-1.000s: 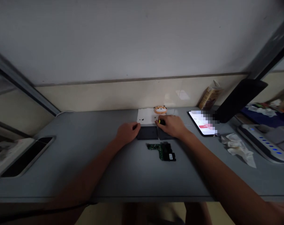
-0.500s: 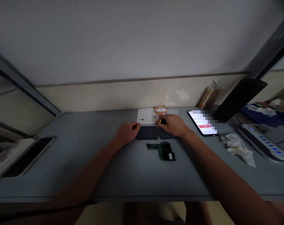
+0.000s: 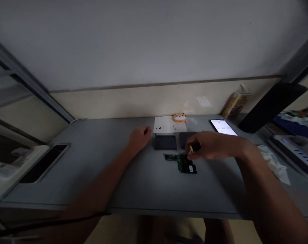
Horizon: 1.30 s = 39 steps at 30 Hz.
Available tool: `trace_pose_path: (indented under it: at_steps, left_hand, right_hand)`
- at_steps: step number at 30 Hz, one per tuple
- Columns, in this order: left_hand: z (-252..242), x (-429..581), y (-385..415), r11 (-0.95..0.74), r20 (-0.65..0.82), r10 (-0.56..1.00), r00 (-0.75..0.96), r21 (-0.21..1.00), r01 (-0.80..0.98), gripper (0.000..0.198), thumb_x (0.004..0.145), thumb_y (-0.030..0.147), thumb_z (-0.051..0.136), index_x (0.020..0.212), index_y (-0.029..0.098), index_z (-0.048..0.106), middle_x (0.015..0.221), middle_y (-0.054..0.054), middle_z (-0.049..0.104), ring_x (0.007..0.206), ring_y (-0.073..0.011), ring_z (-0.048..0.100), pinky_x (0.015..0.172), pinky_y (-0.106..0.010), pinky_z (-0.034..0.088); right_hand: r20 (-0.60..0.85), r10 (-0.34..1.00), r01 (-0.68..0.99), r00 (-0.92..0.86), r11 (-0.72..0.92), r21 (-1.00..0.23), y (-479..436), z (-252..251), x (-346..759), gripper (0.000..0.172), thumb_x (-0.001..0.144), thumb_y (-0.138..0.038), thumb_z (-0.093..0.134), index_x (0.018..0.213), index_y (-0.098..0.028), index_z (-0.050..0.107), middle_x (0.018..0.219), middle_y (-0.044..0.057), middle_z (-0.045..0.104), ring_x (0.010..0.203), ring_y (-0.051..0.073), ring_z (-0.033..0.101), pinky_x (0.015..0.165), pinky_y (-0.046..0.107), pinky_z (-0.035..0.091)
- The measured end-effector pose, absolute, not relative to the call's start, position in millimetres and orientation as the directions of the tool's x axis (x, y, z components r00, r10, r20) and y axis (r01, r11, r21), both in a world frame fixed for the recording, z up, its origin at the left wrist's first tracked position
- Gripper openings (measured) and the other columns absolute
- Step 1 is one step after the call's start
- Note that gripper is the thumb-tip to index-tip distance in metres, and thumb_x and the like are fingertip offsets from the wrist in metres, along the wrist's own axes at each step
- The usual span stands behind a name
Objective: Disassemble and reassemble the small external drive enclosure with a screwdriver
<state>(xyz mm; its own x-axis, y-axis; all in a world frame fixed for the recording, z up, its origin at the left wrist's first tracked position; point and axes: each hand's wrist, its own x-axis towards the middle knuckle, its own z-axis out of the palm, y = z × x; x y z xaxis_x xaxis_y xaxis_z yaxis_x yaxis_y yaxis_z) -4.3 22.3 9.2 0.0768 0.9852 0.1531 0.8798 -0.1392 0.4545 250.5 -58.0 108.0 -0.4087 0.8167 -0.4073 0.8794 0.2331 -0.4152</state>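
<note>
My right hand (image 3: 207, 145) is closed around a screwdriver (image 3: 194, 146) with a black and yellow handle; its tip is hidden by the fingers. Just below the fingertips lies a green and black circuit board (image 3: 188, 166) with a small white label. Behind the board are two dark flat pieces side by side, a left one (image 3: 165, 142) and a right one (image 3: 184, 139) partly covered by my hand. My left hand (image 3: 140, 139) rests curled on the desk, apart from the left piece. White paper (image 3: 166, 123) with several tiny dark bits, like screws, lies behind.
An orange animal-faced object (image 3: 179, 117) sits on the paper's back edge. At the right are a lit phone (image 3: 222, 127), a drink carton (image 3: 236, 104), a black upright object (image 3: 272, 106), crumpled tissue (image 3: 278, 166) and a power strip (image 3: 294, 156). A dark-topped slab (image 3: 43, 164) lies at left.
My right hand has moved toward me with the screwdriver, from the paper's edge to above the circuit board. My left hand has come away from the left dark piece. The view has shifted slightly.
</note>
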Motion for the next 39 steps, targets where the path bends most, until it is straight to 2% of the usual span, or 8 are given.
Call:
trace_pose_path:
  at_steps: [6,14,18,22,25,30,35,39]
  left_hand:
    - [10.4,-2.8,23.8,-0.119,0.143,0.988,0.053,0.500,0.858,0.050,0.101,0.038,0.034,0.061,0.020,0.058,0.062,-0.004,0.063,0.066,-0.0193,0.063,0.063,-0.028,0.039]
    - [9.5,-3.8,25.0,-0.117,0.128,0.990,0.061,0.490,0.864,0.053,0.102,0.039,0.033,0.060,0.021,0.060,0.064,-0.004,0.066,0.068,-0.0206,0.065,0.068,-0.029,0.044]
    - [8.0,-4.6,26.8,-0.124,0.120,0.990,0.077,0.455,0.882,0.053,0.102,0.039,0.033,0.062,0.020,0.062,0.066,-0.005,0.067,0.069,-0.0208,0.066,0.068,-0.029,0.044]
    - [7.9,-5.1,27.2,-0.125,0.111,0.990,0.084,0.440,0.890,0.053,0.101,0.039,0.033,0.062,0.020,0.063,0.065,-0.005,0.067,0.068,-0.0200,0.064,0.067,-0.029,0.044]
    - [8.2,-5.3,27.1,-0.129,0.106,0.990,0.092,0.428,0.895,0.052,0.101,0.040,0.034,0.064,0.019,0.064,0.066,-0.005,0.067,0.068,-0.0196,0.063,0.066,-0.028,0.043]
    - [8.3,-5.2,26.2,-0.143,0.103,0.989,0.109,0.412,0.900,0.052,0.101,0.040,0.035,0.063,0.019,0.064,0.068,-0.006,0.067,0.068,-0.0197,0.062,0.065,-0.028,0.040]
    - [9.1,-4.4,24.4,-0.143,0.101,0.989,0.111,0.411,0.901,0.052,0.101,0.039,0.035,0.065,0.018,0.066,0.069,-0.006,0.068,0.069,-0.0201,0.062,0.066,-0.029,0.039]
    - [10.2,-3.7,24.6,-0.142,0.094,0.989,0.113,0.411,0.900,0.051,0.101,0.038,0.036,0.066,0.018,0.066,0.069,-0.006,0.067,0.069,-0.0198,0.062,0.066,-0.029,0.038]
  right_hand:
    - [-0.440,0.844,0.940,-0.307,0.196,-0.279,-72.5,106.3,234.1,0.025,0.076,-0.032,0.075,0.100,-0.025,0.073,0.097,0.003,0.076,0.084,0.022,0.068,0.065,0.030,0.040]
    - [-0.456,0.820,0.926,-0.346,0.220,-0.306,-74.9,94.4,230.4,0.049,0.069,-0.032,0.082,0.116,-0.027,0.069,0.113,0.004,0.074,0.101,0.029,0.070,0.077,0.034,0.046]
    - [-0.450,0.806,0.920,-0.384,0.292,-0.262,-73.0,87.3,226.8,0.047,0.068,-0.027,0.080,0.113,-0.023,0.068,0.114,0.008,0.072,0.098,0.029,0.069,0.076,0.034,0.046]
    - [-0.420,0.796,0.889,-0.435,0.306,-0.340,-70.7,90.2,227.5,0.024,0.077,-0.022,0.067,0.101,-0.025,0.071,0.100,0.004,0.074,0.087,0.024,0.069,0.069,0.031,0.044]
    - [-0.377,0.804,0.870,-0.459,0.323,-0.373,-69.9,93.8,228.1,0.021,0.079,-0.025,0.067,0.099,-0.025,0.072,0.098,0.003,0.075,0.084,0.023,0.069,0.068,0.031,0.043]
    - [-0.432,0.767,0.861,-0.474,0.300,-0.411,-73.2,92.0,223.2,0.037,0.073,-0.026,0.078,0.109,-0.024,0.071,0.106,0.005,0.075,0.091,0.025,0.070,0.073,0.032,0.048]
    - [-0.452,0.769,0.889,-0.452,0.350,-0.295,-79.1,90.3,209.6,0.055,0.067,-0.025,0.085,0.119,-0.022,0.066,0.122,0.010,0.069,0.099,0.028,0.070,0.081,0.035,0.049]
    - [-0.442,0.753,0.872,-0.488,0.395,-0.290,-84.4,93.0,200.4,0.048,0.075,-0.019,0.076,0.121,-0.022,0.066,0.124,0.011,0.067,0.089,0.024,0.071,0.072,0.031,0.047]
